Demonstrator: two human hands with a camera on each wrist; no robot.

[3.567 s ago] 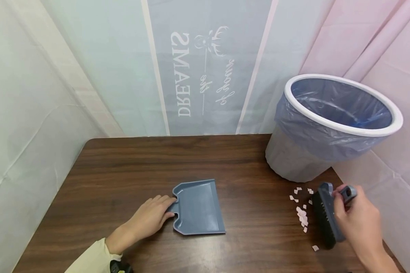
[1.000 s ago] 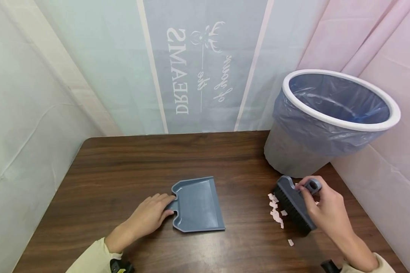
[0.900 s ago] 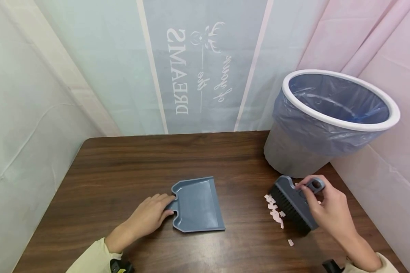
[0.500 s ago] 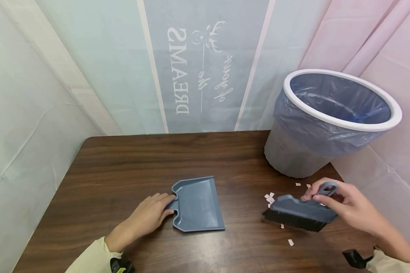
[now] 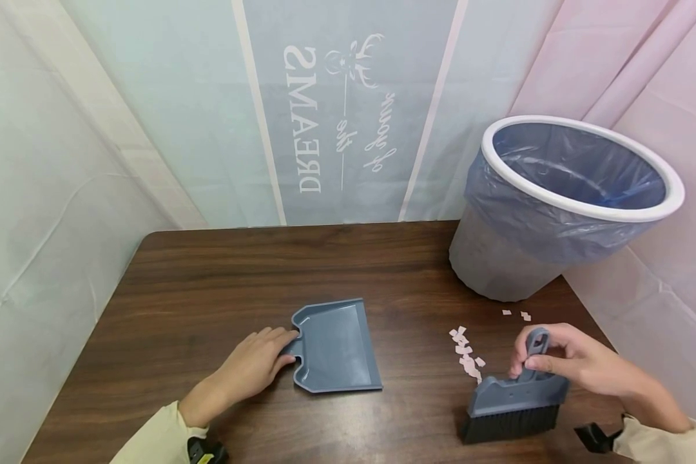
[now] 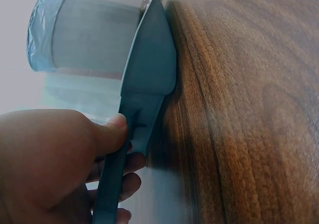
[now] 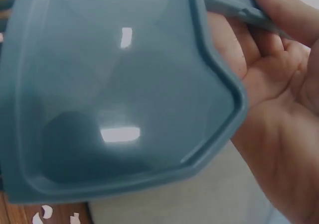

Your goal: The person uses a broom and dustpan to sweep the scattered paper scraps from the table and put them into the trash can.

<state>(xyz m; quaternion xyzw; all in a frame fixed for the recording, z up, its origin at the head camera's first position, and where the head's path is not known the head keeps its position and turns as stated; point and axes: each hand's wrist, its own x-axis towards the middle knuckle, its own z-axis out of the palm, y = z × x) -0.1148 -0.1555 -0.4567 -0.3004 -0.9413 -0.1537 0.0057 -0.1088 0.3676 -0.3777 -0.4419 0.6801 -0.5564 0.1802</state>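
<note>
Right now the dustpan (image 5: pixel 336 351) lies on the table (image 5: pixel 238 277), its handle pinched between the thumb and fingers of your left hand (image 5: pixel 258 362). Your right hand (image 5: pixel 580 361) pinches the handle of the brush (image 5: pixel 519 396), whose bristles point down below your fingertips. You have one dustpan, one brush and one bin (image 5: pixel 499 267); the paper scraps (image 5: pixel 469 368), most of them just beyond the brush, overlap too much to count. Compared with half a second ago, the brush is nearer to you, uncovering more scraps, while the dustpan keeps its place.
</note>
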